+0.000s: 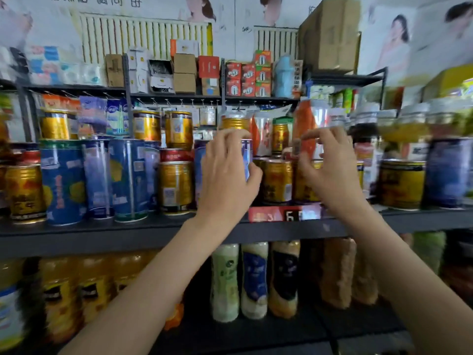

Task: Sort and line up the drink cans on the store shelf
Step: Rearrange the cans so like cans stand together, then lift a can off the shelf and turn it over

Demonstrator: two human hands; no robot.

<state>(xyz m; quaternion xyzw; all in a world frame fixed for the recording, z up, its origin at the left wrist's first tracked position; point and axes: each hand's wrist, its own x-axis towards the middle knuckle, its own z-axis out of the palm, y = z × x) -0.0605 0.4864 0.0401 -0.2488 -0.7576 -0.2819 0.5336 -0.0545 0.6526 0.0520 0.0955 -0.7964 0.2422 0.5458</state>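
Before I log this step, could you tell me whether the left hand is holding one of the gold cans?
No, the left hand grips a tall blue can, beside the gold cans.

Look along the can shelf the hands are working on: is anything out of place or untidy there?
Yes. The cans are unsorted: tall blue cans stand between short gold cans, and more gold cans are stacked on top. The left hand grips a blue can among gold ones. Nothing looks spilled or dented, though the picture is blurred.

Glossy printed metal cans [176, 187] stand on a matt dark metal shelf [102, 233], beneath plain brown cardboard boxes [329, 34], while smooth plastic bottles [253, 280] gleam below.
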